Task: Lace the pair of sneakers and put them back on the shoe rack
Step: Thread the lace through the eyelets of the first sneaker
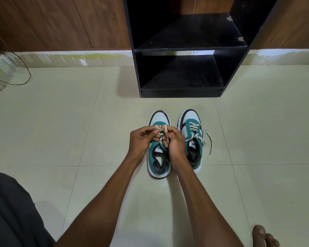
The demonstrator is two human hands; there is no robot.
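Both hands are bunched up over the tongue area of the left sneaker [159,154]. The left hand [141,139] is pinched closed on one run of the beige lace [161,129], and the right hand [175,141] is closed on the other run, fingers curled in tight. Looks like the person is forming loops for the bow, with the lace arching just past the knuckles toward the toe.

To do this bit well, probably best to keep both loops about even and hold tension low at the crossing so the knot seats flat on the tongue instead of going slack. Pulling sideways rather than up should keep the shoe planted on the tiled floor [61,131].

The right sneaker [191,139] sits just beside it, toes pointing far, already laced up, though its lace ends [206,138] trail loose off to the right, so it may not be tied yet.

Further out, the black shoe rack [185,49] stands open with bare shelves, so both shoes haven't gone back yet.
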